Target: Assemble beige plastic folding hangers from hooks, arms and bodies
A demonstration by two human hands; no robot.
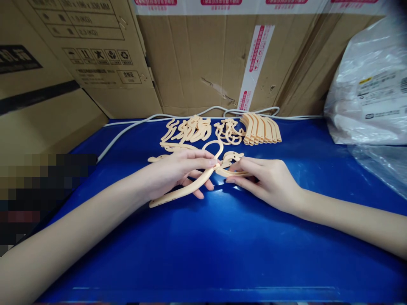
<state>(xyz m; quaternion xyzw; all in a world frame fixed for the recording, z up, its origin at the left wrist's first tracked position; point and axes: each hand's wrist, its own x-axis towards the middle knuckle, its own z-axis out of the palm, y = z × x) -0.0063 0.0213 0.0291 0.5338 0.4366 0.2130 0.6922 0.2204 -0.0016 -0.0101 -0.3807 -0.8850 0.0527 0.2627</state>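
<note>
Between my hands is a beige plastic clothes hanger (187, 189) with a curved hook (220, 146) at its top. My left hand (178, 171) grips it near the middle joint, thumb close to the base of the hook, and one long arm of the hanger slants down to the left. My right hand (270, 178) pinches the other arm piece (230, 173), whose inner end meets the joint. Whether the two pieces are locked together I cannot tell. Just behind lie loose beige parts (233, 156), partly covered by my hands.
On the blue table (203, 254), farther back, are piles of wavy beige pieces (190, 128), hook pieces (229, 131) and stacked curved arms (262, 128). A white cable (152, 116) runs along the back. Cardboard boxes (203, 55) stand behind; a clear plastic bag (365, 93) sits at right.
</note>
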